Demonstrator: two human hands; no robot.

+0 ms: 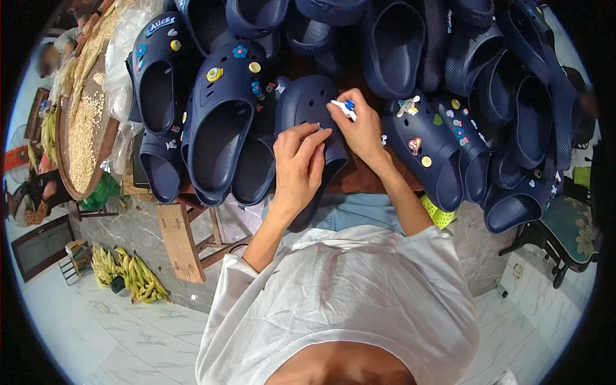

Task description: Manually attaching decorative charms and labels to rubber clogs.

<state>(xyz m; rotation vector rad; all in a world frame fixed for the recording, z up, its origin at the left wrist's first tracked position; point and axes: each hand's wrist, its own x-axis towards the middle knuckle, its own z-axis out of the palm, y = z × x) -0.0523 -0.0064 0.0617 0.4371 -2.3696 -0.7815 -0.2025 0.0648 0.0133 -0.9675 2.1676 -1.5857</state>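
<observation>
A navy foam clog (303,96) with round holes in its toe lies in front of me, toe pointing away. My left hand (298,168) is closed over this clog, its bent fingers on the upper. Beside its fingertips shows a small pale piece, too small to name. Between the fingertips of my right hand (360,131) is a small white and blue shoe charm (345,109), pinched just above the clog's right side. Left of it stands a larger navy clog (222,115) with flower and round charms. Another decorated clog (423,144) lies to the right.
Many navy clogs crowd the table (360,176) on both sides and at the back. On the left are a round tray (109,138) of pale grain and clear plastic bags (125,70). Corn cobs (138,276) lie on the floor near a wooden stool (181,240).
</observation>
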